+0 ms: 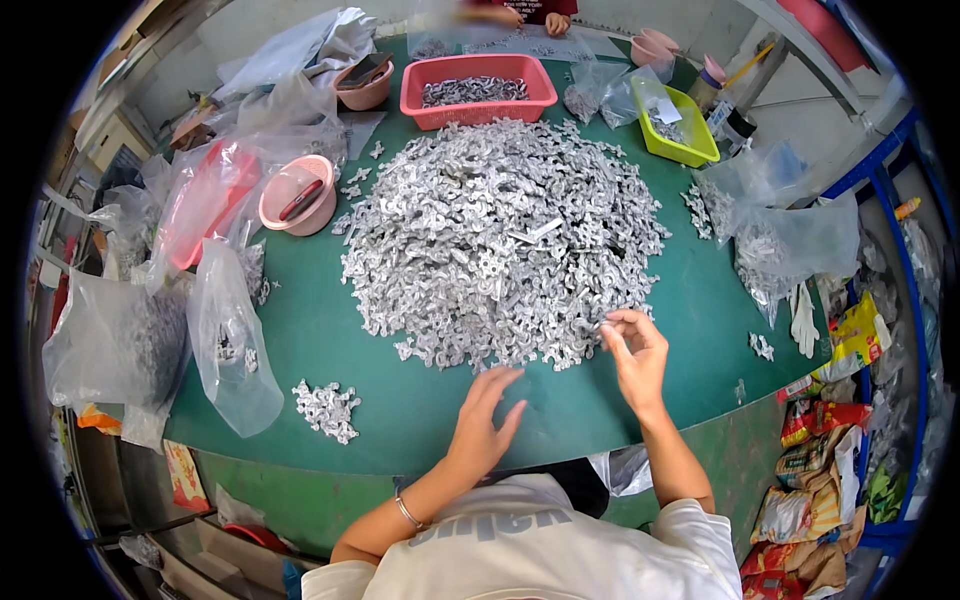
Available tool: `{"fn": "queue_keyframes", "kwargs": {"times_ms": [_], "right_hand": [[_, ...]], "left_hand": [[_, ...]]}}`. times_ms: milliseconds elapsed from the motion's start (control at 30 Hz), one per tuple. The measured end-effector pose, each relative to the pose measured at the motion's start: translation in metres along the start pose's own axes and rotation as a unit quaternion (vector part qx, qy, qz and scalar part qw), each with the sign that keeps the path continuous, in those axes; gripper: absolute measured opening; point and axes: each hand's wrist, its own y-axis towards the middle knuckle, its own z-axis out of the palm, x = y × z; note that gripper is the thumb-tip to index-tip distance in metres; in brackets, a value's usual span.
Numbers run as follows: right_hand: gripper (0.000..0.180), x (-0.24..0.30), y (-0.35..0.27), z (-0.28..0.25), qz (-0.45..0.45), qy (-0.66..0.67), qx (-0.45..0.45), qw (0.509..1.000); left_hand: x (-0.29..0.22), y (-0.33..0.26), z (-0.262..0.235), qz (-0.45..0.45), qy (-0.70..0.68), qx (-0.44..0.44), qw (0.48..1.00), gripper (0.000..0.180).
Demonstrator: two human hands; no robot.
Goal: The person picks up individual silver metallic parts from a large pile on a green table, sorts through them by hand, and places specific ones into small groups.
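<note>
A big heap of small silver metal parts (495,235) covers the middle of the green table (330,340). My right hand (633,350) is at the heap's near right edge, its fingertips pinching one small metal part (603,325). My left hand (487,420) rests flat on the table just below the heap, fingers spread, holding nothing. A small separate cluster of the same parts (326,408) lies to the left near the table's front edge.
Clear plastic bags (232,345) with parts lie at the left. A pink tray (477,88) and a yellow-green bin (675,123) with parts stand at the back, pink bowls (298,195) at the back left. More bags (790,240) and white gloves (804,318) sit at the right. Another person's hands (555,22) are at the far edge.
</note>
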Motion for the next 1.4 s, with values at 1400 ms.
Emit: {"fn": "queue_keyframes", "kwargs": {"times_ms": [1400], "right_hand": [[0.017, 0.077, -0.070, 0.009, 0.167, 0.331, 0.144, 0.918]], "left_hand": [[-0.056, -0.006, -0.040, -0.189, -0.453, 0.148, 0.859, 0.016]]}}
